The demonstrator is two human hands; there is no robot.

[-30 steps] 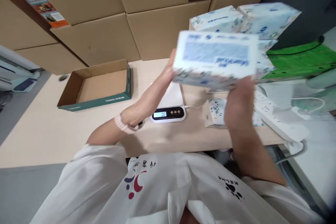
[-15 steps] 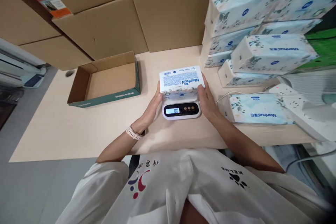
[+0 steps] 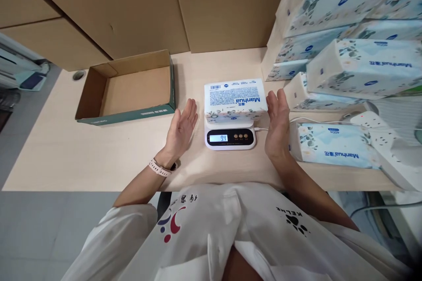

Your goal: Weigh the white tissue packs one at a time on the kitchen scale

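White tissue pack (image 3: pixel 234 99) rests on the scale (image 3: pixel 230 134).
Left hand (image 3: pixel 180 128) and right hand (image 3: pixel 278 124) flank it, open, touching nothing.

- The tissue pack (image 3: pixel 234 99) is a soft rectangular block in white wrap with a pale leaf print. Its top face carries a barcode, fine print and the blue word "Manhua", upside down from this view.
- It lies flat and level on the scale (image 3: pixel 230 136), long side across, free of any grip.
- The scale is small and white, with a black front panel, a lit display reading about 94 and 3 round buttons.
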